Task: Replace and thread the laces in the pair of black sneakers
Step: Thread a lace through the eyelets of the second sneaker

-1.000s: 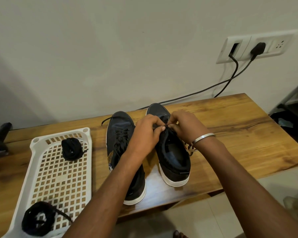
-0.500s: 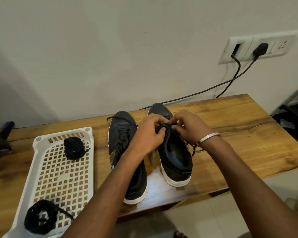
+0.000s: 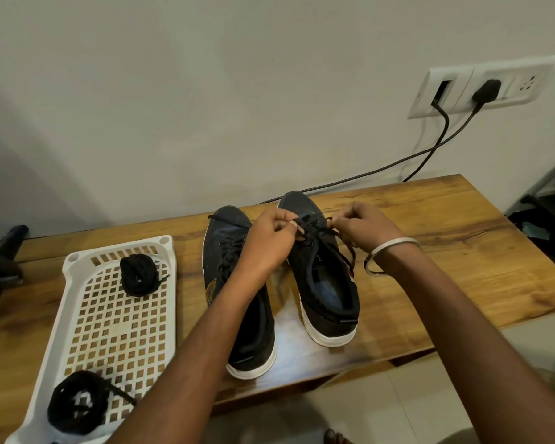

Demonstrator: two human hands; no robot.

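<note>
Both hands, the left hand (image 3: 271,238) and right hand (image 3: 364,227), are pinching the lace (image 3: 314,230) over the right sneaker (image 3: 326,277), standing beside the left sneaker (image 3: 234,283) on the bench (image 3: 446,251).

The left forearm (image 3: 237,302) covers the middle of the left sneaker (image 3: 228,251), so its laces are seen only in part. The near coil of lace (image 3: 77,406) and the white tray (image 3: 74,261) are cut by the lower edge. Where each grip meets the lace of the right sneaker (image 3: 330,283) — fingertips hide it. A dark object (image 3: 0,257) at the left edge is cut off — unclear.
</note>
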